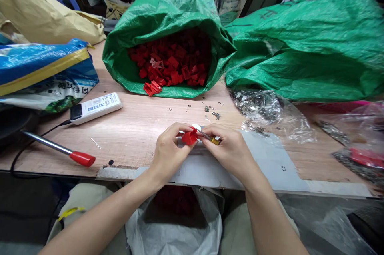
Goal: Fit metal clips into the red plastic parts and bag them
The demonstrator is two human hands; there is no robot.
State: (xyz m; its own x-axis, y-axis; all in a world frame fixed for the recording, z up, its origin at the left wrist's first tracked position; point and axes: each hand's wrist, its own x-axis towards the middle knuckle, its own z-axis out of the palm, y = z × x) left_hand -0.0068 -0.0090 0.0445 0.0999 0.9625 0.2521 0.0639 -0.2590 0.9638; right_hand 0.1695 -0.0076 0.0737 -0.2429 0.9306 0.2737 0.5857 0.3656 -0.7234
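Note:
My left hand [168,152] pinches a small red plastic part [189,137] above the near edge of the wooden table [135,127]. My right hand [229,148] grips a thin tool with a yellow handle [213,140], its metal tip touching the red part. Behind them an open green sack [168,11] lies on its side, full of the same red parts [177,61]. Two red parts [152,87] have spilled out at its mouth.
A second green sack [303,43] lies at the right, with clear bags of small metal pieces [258,105] before it. At left are a white remote-like device [96,107], a red-handled rod [60,149] and a blue bag [42,67]. A grey bag [177,217] hangs below the table edge.

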